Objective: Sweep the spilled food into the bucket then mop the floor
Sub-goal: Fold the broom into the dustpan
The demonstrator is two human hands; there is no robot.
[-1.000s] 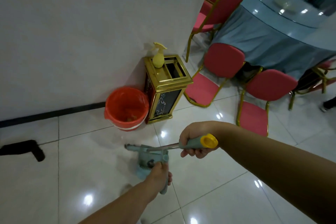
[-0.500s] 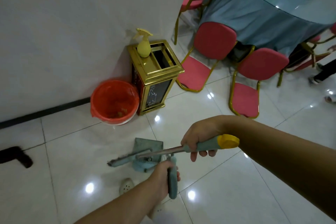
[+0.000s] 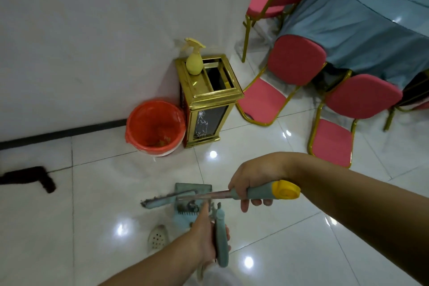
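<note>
An orange bucket [image 3: 155, 126] lined with an orange bag stands against the white wall, with some food scraps at its bottom. My right hand [image 3: 251, 181] grips the teal, yellow-capped handle of a broom [image 3: 271, 193], whose head [image 3: 162, 201] lies low over the tiles. My left hand [image 3: 205, 237] holds the upright teal handle of a dustpan [image 3: 193, 202], whose pan sits just under the broom head. Both tools hang about a tile's width in front of the bucket.
A gold-framed bin [image 3: 207, 100] with a yellow spray bottle [image 3: 194, 58] on top stands right of the bucket. Red chairs [image 3: 294, 62] ring a blue-clothed round table [image 3: 362, 18] at right. A dark object [image 3: 30, 177] lies on the floor at left. My white shoe [image 3: 157, 237] shows below.
The view has closed in slightly on the bucket and bin. The broom and dustpan stay held together in my hands, and the broom head has swung a little to the left over the pan.
</note>
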